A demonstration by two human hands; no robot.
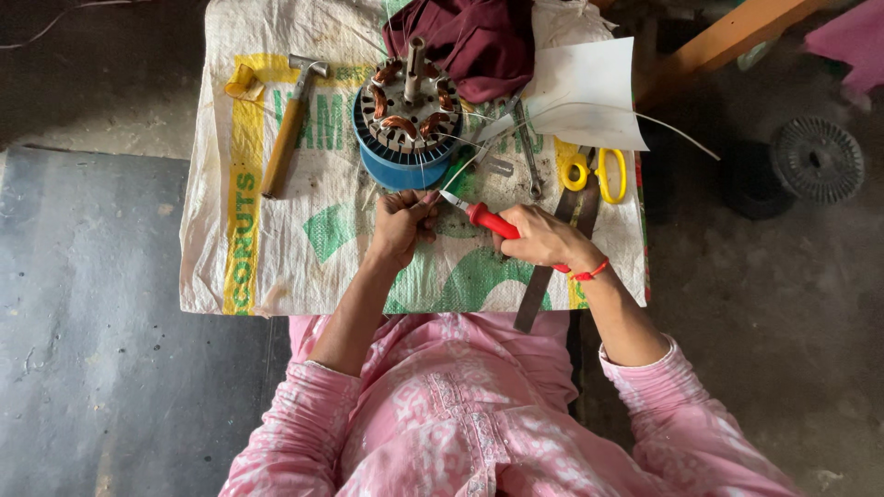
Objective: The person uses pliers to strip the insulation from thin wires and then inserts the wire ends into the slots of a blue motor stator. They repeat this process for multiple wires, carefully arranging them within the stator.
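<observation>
My right hand (543,237) grips a red-handled knife (488,220) whose short blade points left toward my left hand (401,225). My left hand is closed around thin wire ends that run up to a motor stator (407,120). The stator has copper windings and a steel shaft, and it stands on a blue round base (396,167) at the back of the small table. The blade tip sits right beside my left thumb and the pinched wires.
A woven sack (276,248) covers the table. On it lie a wooden-handled hammer (287,129), yellow-handled scissors (597,171), a spanner (528,152), a white sheet (589,92) and a maroon cloth (474,41). A flat metal strip (543,281) hangs over the front edge. Wire spools (816,158) rest on the floor at right.
</observation>
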